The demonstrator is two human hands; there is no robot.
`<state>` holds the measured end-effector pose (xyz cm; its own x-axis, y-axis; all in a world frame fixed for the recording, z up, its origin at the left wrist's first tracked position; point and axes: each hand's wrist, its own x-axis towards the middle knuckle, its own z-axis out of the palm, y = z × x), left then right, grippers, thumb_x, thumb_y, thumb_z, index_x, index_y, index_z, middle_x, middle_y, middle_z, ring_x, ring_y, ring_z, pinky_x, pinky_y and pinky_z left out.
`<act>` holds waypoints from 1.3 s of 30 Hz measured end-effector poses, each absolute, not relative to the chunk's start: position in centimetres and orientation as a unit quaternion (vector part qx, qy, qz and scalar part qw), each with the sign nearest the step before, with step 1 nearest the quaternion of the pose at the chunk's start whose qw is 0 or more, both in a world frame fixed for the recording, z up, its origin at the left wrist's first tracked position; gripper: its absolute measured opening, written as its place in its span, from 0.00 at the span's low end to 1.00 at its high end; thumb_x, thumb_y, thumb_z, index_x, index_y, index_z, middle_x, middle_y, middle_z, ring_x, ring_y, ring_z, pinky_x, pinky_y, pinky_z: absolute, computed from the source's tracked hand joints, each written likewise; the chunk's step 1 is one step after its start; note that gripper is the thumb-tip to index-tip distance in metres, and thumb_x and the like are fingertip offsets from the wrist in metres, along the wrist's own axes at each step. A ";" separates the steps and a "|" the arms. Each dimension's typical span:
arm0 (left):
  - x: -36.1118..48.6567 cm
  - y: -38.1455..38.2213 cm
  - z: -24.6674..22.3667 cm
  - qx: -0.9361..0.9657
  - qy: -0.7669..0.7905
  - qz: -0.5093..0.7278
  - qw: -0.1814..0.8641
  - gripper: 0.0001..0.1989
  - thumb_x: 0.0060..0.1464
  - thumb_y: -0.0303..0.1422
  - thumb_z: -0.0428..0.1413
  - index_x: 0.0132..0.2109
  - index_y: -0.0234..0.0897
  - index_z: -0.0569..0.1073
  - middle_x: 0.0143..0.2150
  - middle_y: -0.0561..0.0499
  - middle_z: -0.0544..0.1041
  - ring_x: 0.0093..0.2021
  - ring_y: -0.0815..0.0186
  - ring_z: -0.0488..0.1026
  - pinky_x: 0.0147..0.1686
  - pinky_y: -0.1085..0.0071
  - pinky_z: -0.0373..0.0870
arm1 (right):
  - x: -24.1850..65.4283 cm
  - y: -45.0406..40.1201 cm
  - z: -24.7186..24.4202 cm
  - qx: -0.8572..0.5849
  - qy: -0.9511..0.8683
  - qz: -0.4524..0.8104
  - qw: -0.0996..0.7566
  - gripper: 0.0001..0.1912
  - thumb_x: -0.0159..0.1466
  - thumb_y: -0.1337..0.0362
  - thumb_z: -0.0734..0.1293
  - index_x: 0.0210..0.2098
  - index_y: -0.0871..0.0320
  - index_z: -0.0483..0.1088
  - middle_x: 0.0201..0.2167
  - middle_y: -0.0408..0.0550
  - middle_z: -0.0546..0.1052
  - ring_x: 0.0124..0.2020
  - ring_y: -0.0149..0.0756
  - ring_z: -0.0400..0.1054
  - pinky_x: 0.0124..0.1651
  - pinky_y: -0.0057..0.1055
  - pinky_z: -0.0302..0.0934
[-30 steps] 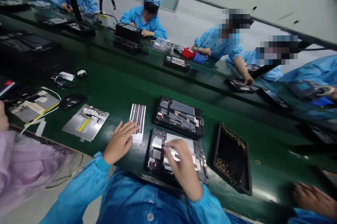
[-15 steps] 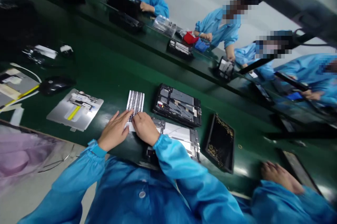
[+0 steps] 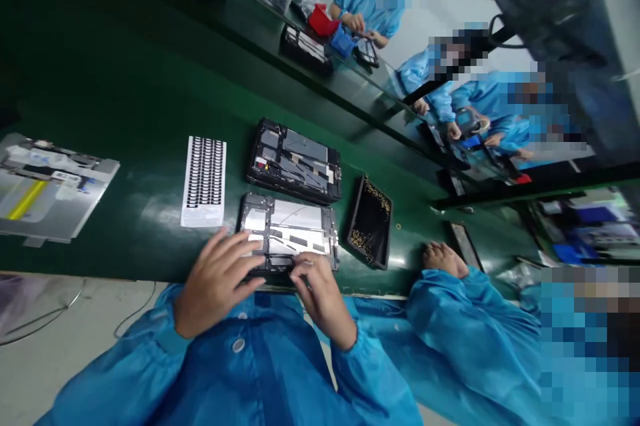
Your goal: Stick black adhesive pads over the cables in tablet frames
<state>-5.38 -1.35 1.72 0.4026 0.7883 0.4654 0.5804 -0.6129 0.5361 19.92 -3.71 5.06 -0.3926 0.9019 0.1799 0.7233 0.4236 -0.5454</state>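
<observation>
A silver electronic device housing with a black frame (image 3: 295, 218) lies open on the bench in front of me. My left hand (image 3: 217, 279) is at its left front corner, fingers spread and holding nothing. At its front edge is my right hand (image 3: 323, 293), with thumb and fingers pinched together; whatever is between the fingertips is too small to name. A white sheet of small black stickers (image 3: 205, 176) lies flat to the left, apart from both hands. Just behind the near housing sits a stack of similar dark housings (image 3: 295, 153).
A black tray (image 3: 373, 219) with small gold-coloured pieces stands to the right. At the left lies a silver metal plate (image 3: 95, 193) with a yellow strip. A co-worker's hands (image 3: 445, 258) rest on the bench at the right. Other people in blue work across the green bench (image 3: 150, 99).
Both my hands have left the sticker sheet and moved right to the near housing. My left fingers have spread. The camera view has swung to the right.
</observation>
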 end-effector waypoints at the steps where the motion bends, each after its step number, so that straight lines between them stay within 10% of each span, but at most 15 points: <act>1: -4.2 -1.7 1.4 0.831 0.401 0.355 0.150 0.09 0.63 0.34 0.57 0.50 0.39 0.73 0.58 0.48 0.76 0.65 0.56 0.67 0.70 0.50 0.54 | 19.7 -4.3 4.5 -0.498 -0.816 0.184 0.229 0.07 0.70 0.72 0.62 0.45 0.55 0.66 0.47 0.53 0.71 0.50 0.39 0.67 0.52 0.37 0.65; 39: -0.9 -1.2 -0.6 0.822 0.398 0.357 0.195 0.02 0.63 0.32 0.57 0.43 0.39 0.72 0.51 0.50 0.79 0.59 0.60 0.72 0.64 0.55 0.63 | 19.0 -3.6 3.4 -0.497 -0.837 0.134 0.185 0.05 0.72 0.69 0.61 0.44 0.57 0.69 0.46 0.54 0.75 0.48 0.41 0.68 0.49 0.39 0.66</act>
<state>-0.87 -1.23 -0.63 0.4285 0.7942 0.4309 0.5155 -0.6065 0.6053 19.00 -3.58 3.38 -0.4379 0.8815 0.1767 0.7824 0.4704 -0.4081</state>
